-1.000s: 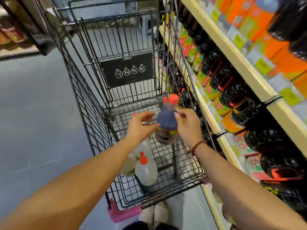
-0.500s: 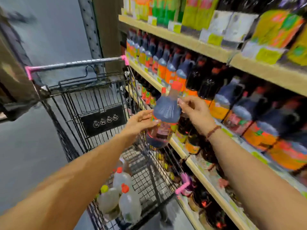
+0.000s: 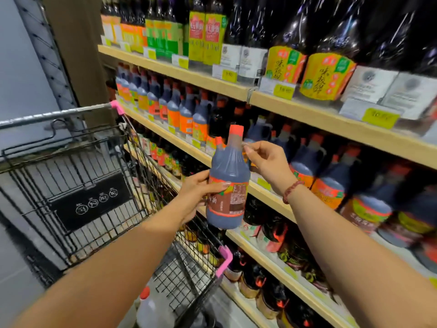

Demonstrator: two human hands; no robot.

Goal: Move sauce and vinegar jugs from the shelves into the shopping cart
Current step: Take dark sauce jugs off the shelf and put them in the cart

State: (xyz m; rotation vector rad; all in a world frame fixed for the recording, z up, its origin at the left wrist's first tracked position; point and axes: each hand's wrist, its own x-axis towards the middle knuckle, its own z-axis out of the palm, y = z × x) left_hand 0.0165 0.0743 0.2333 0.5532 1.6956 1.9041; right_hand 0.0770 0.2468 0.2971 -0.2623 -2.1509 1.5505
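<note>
One dark sauce jug (image 3: 228,183) is held upright in the air between both hands, in front of the shelves (image 3: 307,114) and above the right rim of the shopping cart (image 3: 99,185). Its plastic body is filled almost to the neck with a blackish-brown liquid, the shoulder is ribbed, and an orange-red cap closes the narrow top. A wide label wraps the lower half: orange bands above and below a brown panel with pale print, too blurred to read. The left hand (image 3: 198,195) is clamped around the labelled belly, thumb across the front and fingers behind. The right hand (image 3: 267,162) is up by the shoulder of the jug, thumb and forefinger pinched together close to the neck; whether they actually grip the jug cannot be told. A beaded bracelet (image 3: 292,191) circles the right wrist. Down in the cart basket stands a pale jug (image 3: 147,311) with a red cap. Rows of similar dark jugs fill the shelves behind, with yellow price tags (image 3: 283,91) along the edges.
</note>
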